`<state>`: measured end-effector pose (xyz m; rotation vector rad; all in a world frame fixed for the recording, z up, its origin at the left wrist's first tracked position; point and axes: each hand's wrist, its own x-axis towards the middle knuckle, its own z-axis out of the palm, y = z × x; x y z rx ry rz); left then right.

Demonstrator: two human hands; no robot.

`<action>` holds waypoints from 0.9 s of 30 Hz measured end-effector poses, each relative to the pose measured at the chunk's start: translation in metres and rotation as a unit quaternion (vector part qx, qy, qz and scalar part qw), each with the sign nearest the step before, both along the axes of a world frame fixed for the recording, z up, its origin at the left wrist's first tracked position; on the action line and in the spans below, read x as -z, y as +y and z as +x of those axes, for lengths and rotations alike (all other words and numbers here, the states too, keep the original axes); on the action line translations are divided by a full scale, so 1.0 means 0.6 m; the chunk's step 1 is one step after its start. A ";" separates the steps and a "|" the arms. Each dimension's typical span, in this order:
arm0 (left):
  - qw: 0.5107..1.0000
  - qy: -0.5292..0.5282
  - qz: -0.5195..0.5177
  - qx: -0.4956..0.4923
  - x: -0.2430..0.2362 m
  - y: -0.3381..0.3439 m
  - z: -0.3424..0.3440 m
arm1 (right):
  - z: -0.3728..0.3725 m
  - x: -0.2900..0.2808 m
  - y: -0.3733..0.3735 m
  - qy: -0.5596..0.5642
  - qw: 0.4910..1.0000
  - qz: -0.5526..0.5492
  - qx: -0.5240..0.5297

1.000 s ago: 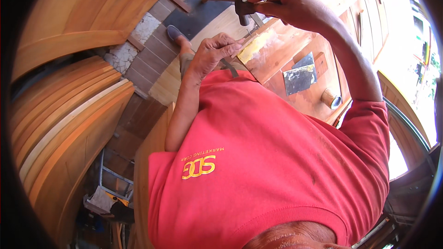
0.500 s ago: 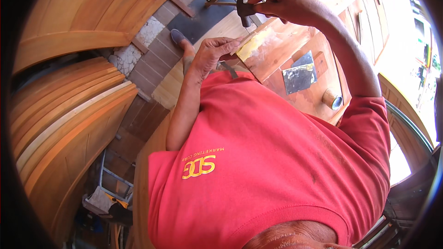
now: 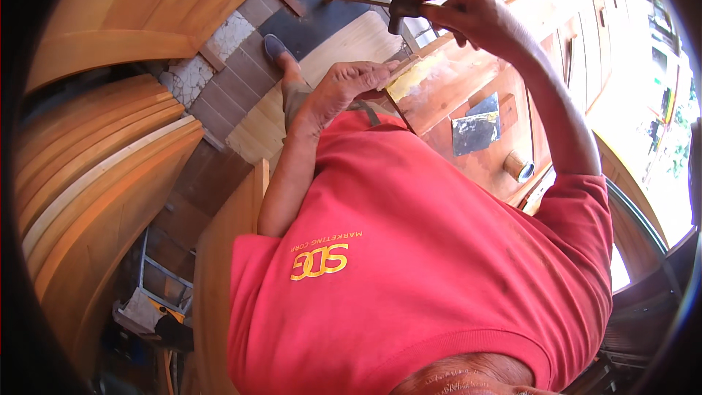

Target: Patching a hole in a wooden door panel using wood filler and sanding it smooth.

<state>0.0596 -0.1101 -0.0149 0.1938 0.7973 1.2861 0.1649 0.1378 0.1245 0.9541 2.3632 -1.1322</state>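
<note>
Right hand (image 3: 472, 16): we grip a claw hammer (image 3: 404, 7) near its head.
Left hand (image 3: 344, 93): fingers bent beside a yellow smear (image 3: 409, 79); we cannot tell if they pinch anything.
Wooden panel (image 3: 477, 66): before us, rightward, our red shirt (image 3: 424, 227) hiding part.
In the way on top: flat dark plates (image 3: 475, 134), a can (image 3: 514, 164).
Floor: dark mat (image 3: 311, 20) ahead, stacked boards (image 3: 84, 190) leftward.

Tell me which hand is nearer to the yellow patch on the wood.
Left. The left hand is at the edge of the wood, close beside the yellow patch; the right hand is farther off, to the patch's right, holding the hammer.
</note>
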 end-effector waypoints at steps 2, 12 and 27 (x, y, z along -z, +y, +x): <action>0.996 0.077 0.023 0.046 0.000 -0.004 0.001 | 0.024 0.029 -0.008 0.029 0.998 -0.050 0.041; 0.999 0.047 0.012 0.017 -0.006 -0.010 0.012 | 0.044 0.049 -0.038 0.021 0.971 -0.194 0.135; 0.998 0.057 0.017 -0.023 0.001 -0.010 0.031 | 0.050 0.062 -0.047 0.014 0.990 -0.128 0.058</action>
